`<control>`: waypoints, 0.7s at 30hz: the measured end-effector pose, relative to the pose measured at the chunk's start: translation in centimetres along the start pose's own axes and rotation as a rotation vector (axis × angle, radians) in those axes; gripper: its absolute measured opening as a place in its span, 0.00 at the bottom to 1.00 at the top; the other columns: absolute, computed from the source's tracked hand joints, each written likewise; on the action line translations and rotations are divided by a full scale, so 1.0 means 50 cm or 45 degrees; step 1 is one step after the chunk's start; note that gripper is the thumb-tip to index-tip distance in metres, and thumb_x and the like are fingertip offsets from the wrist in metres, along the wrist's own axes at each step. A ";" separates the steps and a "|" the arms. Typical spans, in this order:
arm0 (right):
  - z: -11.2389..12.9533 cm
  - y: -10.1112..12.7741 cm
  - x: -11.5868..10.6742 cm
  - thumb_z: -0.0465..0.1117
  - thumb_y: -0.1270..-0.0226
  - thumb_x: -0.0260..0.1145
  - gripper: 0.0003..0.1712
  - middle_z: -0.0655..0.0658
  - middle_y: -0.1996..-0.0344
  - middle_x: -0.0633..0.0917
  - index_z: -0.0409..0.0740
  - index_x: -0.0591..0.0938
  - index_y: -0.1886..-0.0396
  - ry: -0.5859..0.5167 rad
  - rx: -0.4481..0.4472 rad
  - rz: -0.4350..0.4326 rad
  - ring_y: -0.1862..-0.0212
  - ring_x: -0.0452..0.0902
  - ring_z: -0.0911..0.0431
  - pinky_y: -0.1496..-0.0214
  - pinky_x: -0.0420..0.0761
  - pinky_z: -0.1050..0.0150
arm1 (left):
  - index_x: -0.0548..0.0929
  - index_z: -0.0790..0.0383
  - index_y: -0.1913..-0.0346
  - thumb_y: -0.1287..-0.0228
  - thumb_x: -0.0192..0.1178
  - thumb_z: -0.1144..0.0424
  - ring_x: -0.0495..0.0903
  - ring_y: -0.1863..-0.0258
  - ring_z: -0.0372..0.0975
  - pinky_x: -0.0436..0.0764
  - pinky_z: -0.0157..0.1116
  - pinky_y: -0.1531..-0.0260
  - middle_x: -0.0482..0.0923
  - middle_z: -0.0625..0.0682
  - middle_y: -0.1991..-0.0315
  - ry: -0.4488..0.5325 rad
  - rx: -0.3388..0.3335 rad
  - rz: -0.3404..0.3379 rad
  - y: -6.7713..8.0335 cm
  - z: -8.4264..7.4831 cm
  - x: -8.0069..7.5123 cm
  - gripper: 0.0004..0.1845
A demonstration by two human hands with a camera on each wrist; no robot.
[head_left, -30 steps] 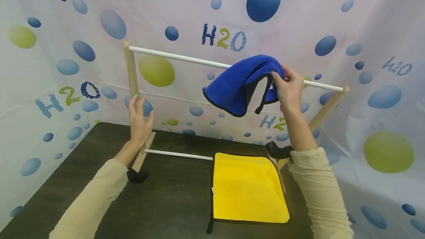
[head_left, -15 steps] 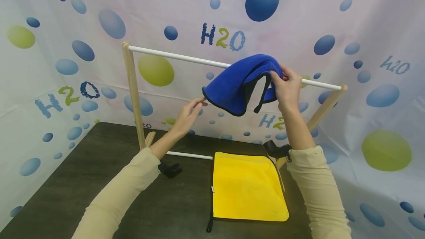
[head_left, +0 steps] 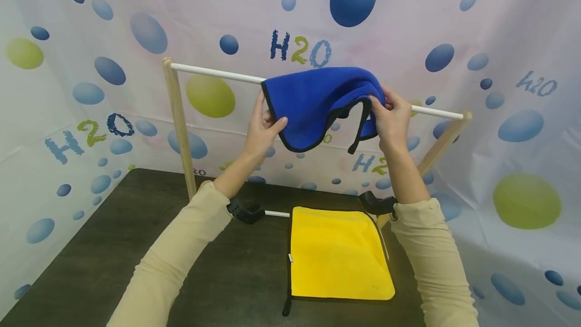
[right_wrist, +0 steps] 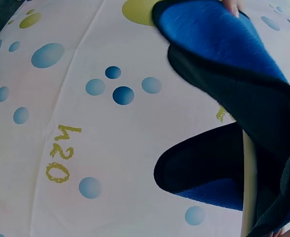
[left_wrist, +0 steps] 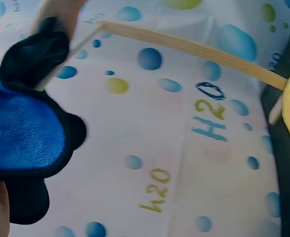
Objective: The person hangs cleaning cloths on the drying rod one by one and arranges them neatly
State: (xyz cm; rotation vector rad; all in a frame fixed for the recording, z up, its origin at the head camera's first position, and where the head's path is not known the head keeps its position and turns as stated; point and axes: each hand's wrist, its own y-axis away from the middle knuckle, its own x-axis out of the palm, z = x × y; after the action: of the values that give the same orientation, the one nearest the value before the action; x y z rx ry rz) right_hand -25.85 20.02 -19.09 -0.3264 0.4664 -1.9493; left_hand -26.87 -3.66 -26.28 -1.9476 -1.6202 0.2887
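- Blue cloth (head_left: 320, 102): draped over the white rail (head_left: 213, 73), toward its right end.
- Left hand (head_left: 263, 125): pinching the cloth's left edge, just below the rail.
- Right hand (head_left: 392, 117): gripping the cloth's right edge, at the rail.
- Yellow cloth (head_left: 338, 254): flat on the dark table (head_left: 113, 246), well below the rail.

"H2O" is printed again and again on the bubble-patterned backdrop (head_left: 408, 24): in blue and green at far centre above the rail, on the left wall, at the top left edge, on the right wall, and partly hidden low behind the right hand (head_left: 392, 120). Both wrist views show the same lettering turned sideways. No other text is legible.
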 end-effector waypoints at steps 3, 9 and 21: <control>0.001 -0.001 -0.003 0.34 0.44 0.67 0.18 0.54 0.78 0.76 0.36 0.81 0.52 -0.007 0.001 0.003 0.74 0.69 0.65 0.74 0.73 0.78 | 0.38 0.52 0.28 0.38 0.47 0.81 0.68 0.41 0.49 0.70 0.42 0.42 0.61 0.62 0.35 -0.005 0.005 0.103 -0.021 -0.022 -0.007 0.43; -0.001 0.000 -0.004 0.34 0.45 0.68 0.19 0.54 0.79 0.77 0.35 0.81 0.52 -0.019 -0.019 0.012 0.75 0.69 0.65 0.75 0.72 0.78 | 0.31 0.50 0.28 0.48 0.39 0.84 0.44 0.31 0.35 0.56 0.34 0.38 0.30 0.43 0.27 -0.028 0.021 0.389 -0.067 -0.075 -0.024 0.48; -0.020 0.021 0.020 0.34 0.42 0.65 0.19 0.54 0.72 0.70 0.37 0.80 0.49 0.172 -0.191 0.127 0.69 0.65 0.64 0.70 0.68 0.75 | 0.49 0.50 0.28 0.53 0.35 0.83 0.54 0.39 0.32 0.57 0.28 0.45 0.49 0.43 0.30 -0.109 -0.013 0.231 -0.148 -0.169 -0.085 0.45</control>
State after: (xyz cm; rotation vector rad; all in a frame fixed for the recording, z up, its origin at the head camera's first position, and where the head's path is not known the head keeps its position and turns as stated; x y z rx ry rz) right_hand -25.82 18.90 -20.47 -0.2623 0.7066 -1.8504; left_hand -29.64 -9.51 -16.18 -2.1200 -1.5011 0.4414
